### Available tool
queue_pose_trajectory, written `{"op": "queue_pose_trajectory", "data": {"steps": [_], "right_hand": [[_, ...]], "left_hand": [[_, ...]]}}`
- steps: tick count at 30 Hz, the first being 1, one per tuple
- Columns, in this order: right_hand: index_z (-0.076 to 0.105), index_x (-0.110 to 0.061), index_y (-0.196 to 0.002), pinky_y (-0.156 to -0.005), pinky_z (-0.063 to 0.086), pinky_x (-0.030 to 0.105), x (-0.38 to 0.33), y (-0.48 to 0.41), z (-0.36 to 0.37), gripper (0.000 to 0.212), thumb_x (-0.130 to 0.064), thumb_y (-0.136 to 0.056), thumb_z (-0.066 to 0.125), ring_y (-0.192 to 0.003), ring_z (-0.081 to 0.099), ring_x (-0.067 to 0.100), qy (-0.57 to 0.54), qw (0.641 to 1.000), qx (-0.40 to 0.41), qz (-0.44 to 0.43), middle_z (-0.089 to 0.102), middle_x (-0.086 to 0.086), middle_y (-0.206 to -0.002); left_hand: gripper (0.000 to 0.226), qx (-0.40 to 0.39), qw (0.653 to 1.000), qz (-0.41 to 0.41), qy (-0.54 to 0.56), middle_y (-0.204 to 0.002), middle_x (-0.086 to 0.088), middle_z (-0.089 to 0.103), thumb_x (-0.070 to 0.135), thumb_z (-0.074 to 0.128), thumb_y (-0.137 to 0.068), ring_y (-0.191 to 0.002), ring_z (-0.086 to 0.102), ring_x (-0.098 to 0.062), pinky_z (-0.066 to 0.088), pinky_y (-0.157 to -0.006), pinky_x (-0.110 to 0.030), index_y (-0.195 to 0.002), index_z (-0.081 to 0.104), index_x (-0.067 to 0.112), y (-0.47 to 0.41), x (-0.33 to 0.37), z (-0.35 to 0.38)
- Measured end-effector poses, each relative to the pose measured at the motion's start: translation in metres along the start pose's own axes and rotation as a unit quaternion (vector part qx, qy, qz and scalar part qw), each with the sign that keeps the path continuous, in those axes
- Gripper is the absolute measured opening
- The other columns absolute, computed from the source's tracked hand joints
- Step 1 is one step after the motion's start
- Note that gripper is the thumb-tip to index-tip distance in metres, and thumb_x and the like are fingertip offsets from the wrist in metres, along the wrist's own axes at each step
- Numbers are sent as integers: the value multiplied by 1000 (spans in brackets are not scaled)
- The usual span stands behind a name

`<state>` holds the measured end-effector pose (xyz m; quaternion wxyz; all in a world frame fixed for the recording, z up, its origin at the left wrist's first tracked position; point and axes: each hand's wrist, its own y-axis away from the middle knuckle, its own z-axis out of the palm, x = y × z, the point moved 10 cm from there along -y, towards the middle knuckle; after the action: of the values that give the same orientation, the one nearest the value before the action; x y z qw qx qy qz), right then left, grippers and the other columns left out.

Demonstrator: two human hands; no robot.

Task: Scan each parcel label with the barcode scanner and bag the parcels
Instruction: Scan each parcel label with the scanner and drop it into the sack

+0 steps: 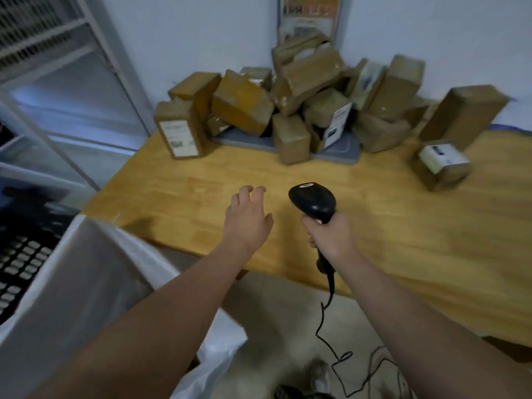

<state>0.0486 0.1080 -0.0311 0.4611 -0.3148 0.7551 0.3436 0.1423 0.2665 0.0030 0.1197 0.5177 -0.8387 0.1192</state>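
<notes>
My right hand point(331, 234) grips the handle of a black barcode scanner point(313, 201), held over the wooden table point(403, 226) with its head pointing toward the back. Its black cable point(326, 321) hangs down to the floor. My left hand point(247, 220) hovers over the table just left of the scanner, fingers relaxed and empty. A pile of brown taped parcels point(302, 93) lies against the far wall. One parcel with a white label point(180, 131) stands at the pile's left end. Another labelled parcel point(442, 165) sits at the right. A white bag point(86, 283) stands open at the lower left.
A grey tray point(345, 151) lies under the middle of the pile. A metal shelf frame point(95, 67) stands at the left. Dark crates point(23, 254) are beyond the bag. Loose cables point(383, 367) and a shoe point(319, 375) are on the floor below.
</notes>
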Motion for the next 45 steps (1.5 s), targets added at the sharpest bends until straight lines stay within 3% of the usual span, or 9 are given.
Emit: {"op": "queue_pose_trajectory", "data": {"steps": [8,17,25,29,33,36,39,42,45], "right_hand": [[63,-8,-89,-68,58,43,-3,-49,-79,15,-22,-85,68,-58,61,23,-44,998,34,23,61,7,-65],[65,-5,-91,-63,57,38,-9,-100,-85,16,-19,-84,67,-56,61,20,-76,993,77,48,62,8,-66],[63,-7,-91,-60,54,37,9,-128,-80,15,-20,-86,67,-54,59,19,-92,986,97,104,62,10,-69],[64,-2,-90,-57,52,34,12,-132,-78,16,-18,-86,66,-56,58,21,-94,985,95,111,61,11,-69],[64,-2,-91,-55,51,32,14,-134,-72,17,-17,-85,66,-56,58,21,-91,985,88,116,61,11,-69],[65,-2,-90,-55,51,32,11,-135,-66,16,-18,-85,66,-55,57,20,-88,987,79,112,60,10,-68],[65,-4,-88,-58,53,35,9,-136,-61,15,-19,-85,67,-56,58,20,-83,988,74,109,61,10,-69],[66,-5,-88,-61,55,38,9,-137,-61,14,-19,-85,68,-57,58,22,-79,988,76,111,61,10,-68],[65,-5,-89,-59,54,35,11,-136,-62,14,-18,-85,68,-59,58,21,-77,988,76,112,62,11,-70]], "left_hand": [[56,-6,999,-27,36,-144,-10,33,37,52,-96,-130,36,-30,36,-104,-39,-145,33,16,-54,55,26],[68,-66,995,-70,9,-146,-17,26,52,51,-93,-130,32,-35,32,-104,-42,-144,27,13,-143,44,54],[100,-132,957,-226,121,-153,-21,12,75,45,-83,-140,20,-37,30,-107,-44,-152,6,14,-236,31,76],[104,-103,950,-259,138,-143,-16,19,72,58,-77,-131,30,-33,38,-99,-43,-144,13,6,-252,30,77],[87,-104,923,-308,204,-138,-16,25,53,65,-82,-127,36,-31,41,-91,-38,-138,18,4,-238,16,87],[82,-82,945,-259,181,-141,-16,23,44,65,-86,-128,34,-33,38,-95,-38,-140,18,3,-233,19,82],[73,-73,975,-171,119,-145,-16,17,39,61,-90,-129,31,-34,38,-98,-40,-145,20,14,-238,34,74],[71,-106,975,-166,97,-155,-21,1,52,48,-94,-135,27,-39,36,-102,-45,-151,18,22,-239,42,81],[96,-123,967,-200,99,-156,-26,-15,70,52,-83,-140,22,-42,36,-102,-46,-149,10,15,-244,47,90]]}}
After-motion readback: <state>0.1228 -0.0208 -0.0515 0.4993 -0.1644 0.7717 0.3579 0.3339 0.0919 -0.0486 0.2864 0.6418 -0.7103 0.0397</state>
